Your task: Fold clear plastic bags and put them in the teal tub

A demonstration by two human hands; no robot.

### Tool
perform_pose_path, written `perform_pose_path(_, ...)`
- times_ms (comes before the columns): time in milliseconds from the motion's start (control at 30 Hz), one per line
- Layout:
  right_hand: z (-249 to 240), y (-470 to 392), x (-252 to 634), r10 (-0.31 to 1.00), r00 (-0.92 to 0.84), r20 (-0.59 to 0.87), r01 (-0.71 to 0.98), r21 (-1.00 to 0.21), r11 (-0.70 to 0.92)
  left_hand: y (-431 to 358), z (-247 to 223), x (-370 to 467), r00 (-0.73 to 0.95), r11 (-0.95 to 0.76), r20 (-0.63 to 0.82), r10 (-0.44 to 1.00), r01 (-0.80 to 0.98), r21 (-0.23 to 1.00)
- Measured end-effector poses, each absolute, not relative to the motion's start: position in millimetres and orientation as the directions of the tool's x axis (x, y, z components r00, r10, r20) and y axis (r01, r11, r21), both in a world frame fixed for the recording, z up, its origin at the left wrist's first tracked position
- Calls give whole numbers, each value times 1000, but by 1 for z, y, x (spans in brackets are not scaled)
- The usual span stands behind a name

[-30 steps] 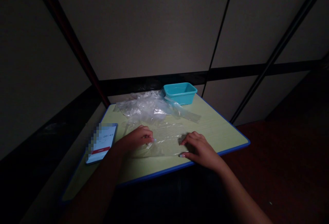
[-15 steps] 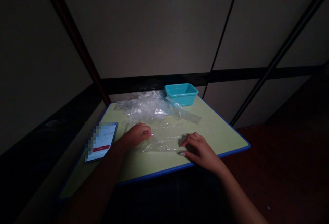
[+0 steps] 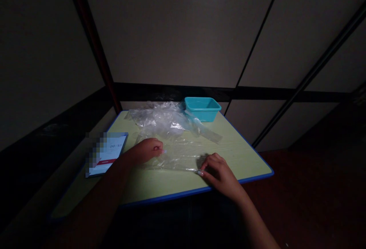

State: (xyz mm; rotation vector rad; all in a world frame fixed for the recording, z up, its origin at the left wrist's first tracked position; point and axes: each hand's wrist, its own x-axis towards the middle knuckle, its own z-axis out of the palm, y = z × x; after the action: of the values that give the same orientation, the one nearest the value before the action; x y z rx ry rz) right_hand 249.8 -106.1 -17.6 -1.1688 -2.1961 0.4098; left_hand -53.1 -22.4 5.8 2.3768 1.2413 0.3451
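A clear plastic bag (image 3: 180,161) lies stretched flat across the near half of the table. My left hand (image 3: 150,150) is closed on its left part, thumb and fingers pinched together. At the bag's near right corner, my right hand (image 3: 219,172) pinches the edge between thumb and fingers. Just beyond the hands spreads a crumpled heap of clear plastic bags (image 3: 162,117), with one strip reaching out to the right. How many bags are in the heap I cannot tell.
A turquoise plastic basket (image 3: 203,115) stands at the back of the light green, blue-edged table (image 3: 240,153), touching the heap. A phone or tablet (image 3: 111,155) with a lit screen, partly blurred, lies at the left edge. Wardrobe-like panels (image 3: 171,31) rise behind.
My right thumb and fingers have closed on the bag's near right corner, where they were apart before. The bag's near edge is now pulled straighter. The camera view has tilted slightly.
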Motion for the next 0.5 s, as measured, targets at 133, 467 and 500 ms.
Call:
perform_pose_path(133, -18, -106, 249, 831, -419, 366, 651, -517, 556, -21, 3, -54, 584, -513, -3, 812, 715, 476)
perform_pose_path(467, -15, -108, 247, 850, -397, 348, 707, -474, 524, -27, 7, -51, 554, -498, -7, 832, 754, 428)
perform_pose_path(500, -15, -107, 247, 850, -393, 352, 710, -471, 524, -28, 9, -50, 548, -493, -7, 836, 758, 427)
